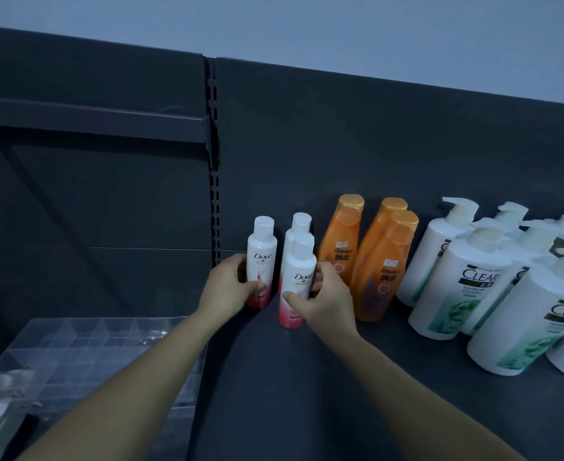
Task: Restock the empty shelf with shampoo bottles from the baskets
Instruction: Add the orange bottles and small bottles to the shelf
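Three slim white plastic Dove bottles with pink bases are standing upright at the left end of the dark grey metal shelf (307,394), close to the slotted upright. Left hand (229,287) is gripping the left Dove bottle (261,261) low on the body, fingers curled round it. Right hand (328,302) is holding the front Dove bottle (298,277), thumb lying across the front, fingers wrapping behind. Rear Dove bottle (299,227) is sitting just behind the front one; neither hand seems to be touching it.

Step in hand, my read: squaring up the Dove group.
- Keeping both bases flat on the shelf while sliding.
- Gripping low, so the tall narrow bodies aren't tipping.
- Turning labels forward, lining the left one up as its own row.
- Watching the right knuckles: they're sitting just beside the orange plastic Rejoice bottles (342,241), easy to knock.

Further right, white pump-top Clear bottles (463,284) with green labels are standing in rows at the right end.

Containers: baskets aren't showing in this view. Clear plastic divided organiser (84,344) is sitting in the bay to the left; compartments are see-through and I can't tell what they hold. Something pale and blurred is lying at its near-left corner, unidentifiable.
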Demonstrator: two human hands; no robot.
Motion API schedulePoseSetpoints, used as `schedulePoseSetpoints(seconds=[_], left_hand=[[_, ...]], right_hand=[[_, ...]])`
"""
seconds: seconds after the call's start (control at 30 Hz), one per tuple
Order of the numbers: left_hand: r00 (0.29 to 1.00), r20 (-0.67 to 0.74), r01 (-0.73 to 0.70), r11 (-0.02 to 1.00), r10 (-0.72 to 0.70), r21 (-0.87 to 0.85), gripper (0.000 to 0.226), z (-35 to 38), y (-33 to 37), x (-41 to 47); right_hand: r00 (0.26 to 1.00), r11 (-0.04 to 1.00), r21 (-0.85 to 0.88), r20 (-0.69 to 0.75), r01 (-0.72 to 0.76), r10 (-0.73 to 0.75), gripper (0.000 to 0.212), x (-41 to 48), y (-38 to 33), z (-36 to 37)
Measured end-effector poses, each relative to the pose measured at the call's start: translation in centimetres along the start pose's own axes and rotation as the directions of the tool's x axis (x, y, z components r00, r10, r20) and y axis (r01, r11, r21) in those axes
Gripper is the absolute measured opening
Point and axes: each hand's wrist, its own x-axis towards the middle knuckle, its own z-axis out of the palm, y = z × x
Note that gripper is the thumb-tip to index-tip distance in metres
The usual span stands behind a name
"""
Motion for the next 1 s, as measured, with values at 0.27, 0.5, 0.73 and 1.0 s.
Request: schedulePoseSetpoints(seconds=[0.27, 0.5, 0.73, 1.0], left_hand=[[0.998, -0.009, -0.055, 0.994, 0.056, 0.094, 0.042, 0.3, 0.0, 0.9], [0.998, -0.011, -0.066, 0.987, 0.069, 0.150, 0.042, 0.3, -0.2, 1.3], [0.998, 0.008, -0.064, 0.975, 0.063, 0.213, 0.039, 0.4, -0.3, 1.4], [0.999, 0.034, -0.026, 0.906, 0.013, 0.423, 0.040, 0.5, 0.0, -0.6]], right_hand=[[0.999, 1.000, -0.018, -0.032, -0.004, 0.003, 0.047, 0.7, -0.1, 0.6], [0.999, 0.999, -0.040, -0.040, -0.005, 0.004, 0.047, 0.9, -0.2, 0.8], [0.999, 0.997, -0.067, 0.015, -0.036, 0.037, 0.065, 0.6, -0.4, 0.5], [0.992, 0.968, -0.252, 0.125, 0.010, 0.022, 0.071, -1.8, 0.2, -2.3]])
